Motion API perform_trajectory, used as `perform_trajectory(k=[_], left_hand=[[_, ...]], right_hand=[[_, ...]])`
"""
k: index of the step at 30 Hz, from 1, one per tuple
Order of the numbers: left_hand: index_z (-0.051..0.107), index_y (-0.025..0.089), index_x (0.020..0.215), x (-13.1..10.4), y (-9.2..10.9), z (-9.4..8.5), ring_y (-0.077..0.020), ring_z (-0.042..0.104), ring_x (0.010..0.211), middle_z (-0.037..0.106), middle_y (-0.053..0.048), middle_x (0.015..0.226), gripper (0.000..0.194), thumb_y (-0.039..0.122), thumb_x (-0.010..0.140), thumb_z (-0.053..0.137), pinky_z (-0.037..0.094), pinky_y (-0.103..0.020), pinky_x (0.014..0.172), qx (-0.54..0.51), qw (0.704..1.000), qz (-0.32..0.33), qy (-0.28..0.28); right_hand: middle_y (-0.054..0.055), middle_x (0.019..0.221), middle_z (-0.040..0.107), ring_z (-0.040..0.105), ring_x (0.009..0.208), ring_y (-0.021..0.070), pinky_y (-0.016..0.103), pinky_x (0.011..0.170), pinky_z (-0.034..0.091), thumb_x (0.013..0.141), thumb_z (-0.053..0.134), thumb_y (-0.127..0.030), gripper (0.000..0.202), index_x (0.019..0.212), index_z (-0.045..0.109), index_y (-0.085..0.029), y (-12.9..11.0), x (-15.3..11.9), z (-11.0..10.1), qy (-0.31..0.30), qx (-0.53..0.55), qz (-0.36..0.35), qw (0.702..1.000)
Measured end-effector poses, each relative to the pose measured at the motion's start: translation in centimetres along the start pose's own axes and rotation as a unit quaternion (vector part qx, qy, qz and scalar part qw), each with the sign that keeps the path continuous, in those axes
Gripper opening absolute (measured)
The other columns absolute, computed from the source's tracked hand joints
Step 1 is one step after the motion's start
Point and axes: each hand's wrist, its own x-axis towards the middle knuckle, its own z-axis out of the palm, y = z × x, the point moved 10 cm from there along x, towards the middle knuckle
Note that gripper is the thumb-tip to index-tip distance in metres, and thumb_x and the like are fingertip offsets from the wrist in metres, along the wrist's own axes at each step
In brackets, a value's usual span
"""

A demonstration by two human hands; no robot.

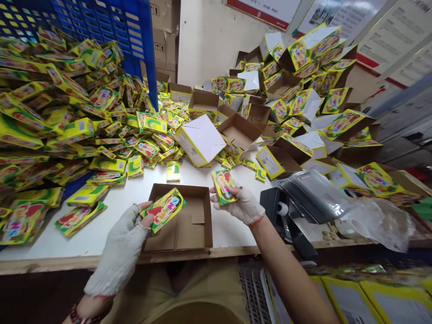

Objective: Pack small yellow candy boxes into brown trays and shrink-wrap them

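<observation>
My left hand (130, 229), in a white knit glove with bare fingertips, pinches a small yellow-green candy box (164, 209) printed with fruit and bright letters. That box hangs over the left part of an open brown cardboard tray (206, 220), whose inside shows bare cardboard. My right hand (241, 204), gloved the same way, grips a second candy box (223, 185) just beyond the tray's right rim. Both boxes are tilted, with their printed faces turned up. A single small box (173, 172) lies on the table behind the tray.
A blue plastic crate (135, 40) spills a large heap of candy boxes (67, 99) over the left side. Folded display cartons (202, 139) pile up at the back and right. A black tape dispenser (280, 216) and clear plastic (317, 193) lie to the right on the white table (232, 229).
</observation>
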Motion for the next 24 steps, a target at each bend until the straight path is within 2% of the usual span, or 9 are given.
perform_trajectory(k=[3,5,8,10,12,14,17,20,24], left_hand=[[0.067,0.018,0.115,0.0,0.8,1.0,-0.0218,0.065,0.079,0.071,-0.006,0.093,0.057,0.059,0.075,0.060,0.056,-0.032,0.067,0.088,0.994,0.050,-0.035],[0.067,0.020,0.116,-0.7,1.6,2.0,-0.0236,0.066,0.093,0.072,-0.007,0.106,0.051,0.054,0.079,0.055,0.056,-0.034,0.080,0.114,0.987,0.089,-0.069],[0.066,0.020,0.118,-1.6,2.1,2.7,-0.0235,0.067,0.101,0.071,-0.008,0.114,0.047,0.048,0.084,0.049,0.054,-0.035,0.089,0.107,0.981,0.115,-0.111],[0.065,0.020,0.120,-0.9,1.8,0.9,-0.0231,0.067,0.100,0.071,-0.008,0.113,0.047,0.049,0.087,0.047,0.054,-0.035,0.090,0.120,0.982,0.120,-0.079],[0.066,0.019,0.115,0.8,0.9,-3.3,-0.0244,0.067,0.099,0.072,-0.010,0.109,0.046,0.049,0.087,0.045,0.052,-0.037,0.091,0.194,0.974,0.118,0.012],[0.067,0.017,0.104,2.9,-0.5,-8.3,-0.0289,0.065,0.103,0.071,-0.014,0.106,0.039,0.043,0.085,0.046,0.049,-0.041,0.094,0.334,0.931,0.099,0.109],[0.063,0.013,0.113,5.8,-3.9,-13.0,-0.0369,0.064,0.105,0.068,-0.021,0.111,0.043,0.035,0.077,0.056,0.050,-0.046,0.089,0.506,0.856,0.022,0.105],[0.059,0.013,0.123,5.9,-4.8,-14.1,-0.0365,0.066,0.099,0.068,-0.020,0.110,0.050,0.031,0.078,0.054,0.052,-0.044,0.083,0.515,0.852,0.026,0.095],[0.057,0.018,0.130,2.1,0.4,-10.4,-0.0330,0.065,0.103,0.066,-0.012,0.114,0.057,0.039,0.078,0.058,0.053,-0.044,0.092,0.395,0.892,0.201,0.093]], right_hand=[[0.009,0.102,0.065,0.064,0.094,0.0235,0.040,0.084,0.053,0.079,0.068,-0.057,0.044,0.097,0.058,-0.018,-2.7,-0.3,5.3,-0.091,-0.178,-0.063,0.978],[0.009,0.110,0.061,0.058,0.108,0.0248,0.039,0.093,0.049,0.077,0.073,-0.047,0.035,0.086,0.058,-0.018,-3.8,-0.4,8.8,-0.150,-0.334,-0.114,0.924],[0.004,0.096,0.059,0.058,0.094,0.0202,0.036,0.085,0.050,0.073,0.074,-0.032,0.027,0.087,0.055,-0.018,-2.3,0.2,11.7,-0.196,-0.430,-0.073,0.878],[0.000,0.087,0.059,0.056,0.080,0.0158,0.032,0.075,0.051,0.074,0.071,-0.026,0.032,0.100,0.054,-0.019,-0.5,0.6,12.0,-0.201,-0.404,-0.002,0.892],[0.002,0.095,0.062,0.057,0.083,0.0158,0.031,0.076,0.052,0.074,0.069,-0.025,0.047,0.117,0.051,-0.019,0.6,0.9,11.8,-0.184,-0.345,0.026,0.920],[0.006,0.110,0.063,0.059,0.092,0.0178,0.033,0.082,0.052,0.073,0.071,-0.029,0.061,0.128,0.048,-0.019,0.9,1.0,11.5,-0.166,-0.269,0.022,0.948],[0.010,0.119,0.061,0.061,0.096,0.0192,0.033,0.081,0.052,0.072,0.077,-0.043,0.069,0.130,0.049,-0.018,1.2,0.9,11.2,-0.160,-0.127,0.022,0.979],[0.009,0.107,0.064,0.061,0.085,0.0167,0.030,0.073,0.051,0.072,0.078,-0.051,0.060,0.116,0.058,-0.016,1.2,0.7,11.6,-0.178,-0.034,0.032,0.983],[0.005,0.095,0.063,0.061,0.087,0.0188,0.033,0.077,0.049,0.071,0.079,-0.049,0.044,0.096,0.063,-0.016,-0.7,1.2,12.9,-0.205,-0.101,-0.011,0.974]])
